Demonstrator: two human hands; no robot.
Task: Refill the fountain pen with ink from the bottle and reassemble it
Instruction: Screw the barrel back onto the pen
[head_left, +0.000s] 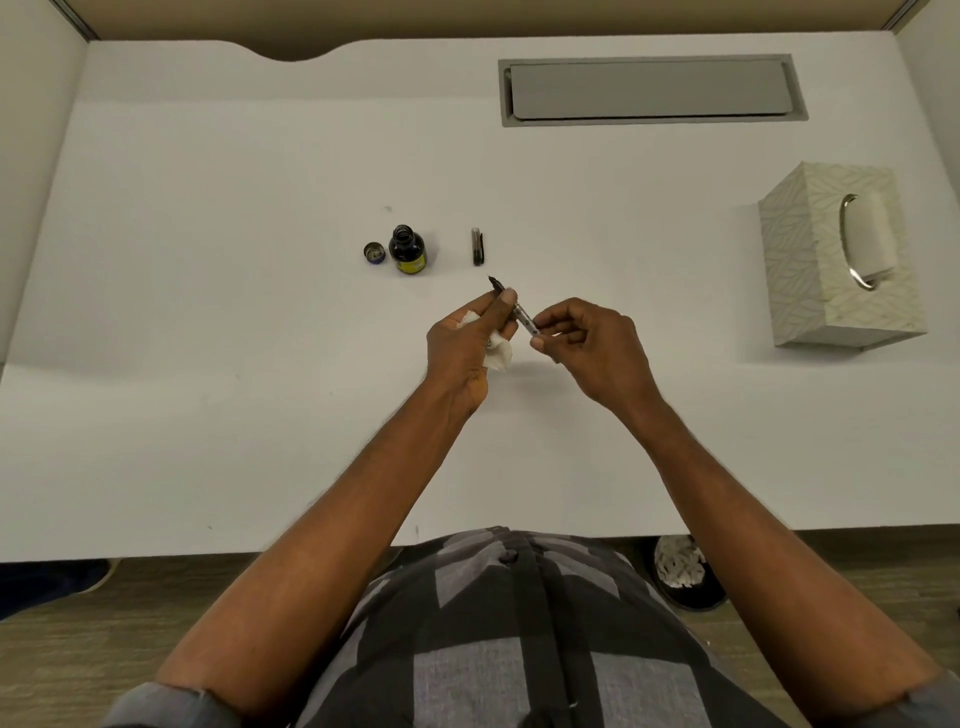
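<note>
Over the middle of the white desk (208, 312), my left hand (467, 343) pinches the fountain pen's front section (522, 312), nib pointing up and away, with a crumpled white tissue (498, 353) tucked in the same hand. My right hand (592, 343) grips the rear end of the same pen piece between thumb and fingers. The open ink bottle (408, 250), dark with a yellow label, stands behind my hands, and its cap (374, 253) lies just left of it. The dark pen cap with a clip (477, 246) lies to the bottle's right.
A patterned tissue box (810, 260) stands at the right of the desk. A grey cable hatch (649, 91) is set into the far part. Below the desk's front edge, a bin with crumpled tissues (680, 571) sits on the floor.
</note>
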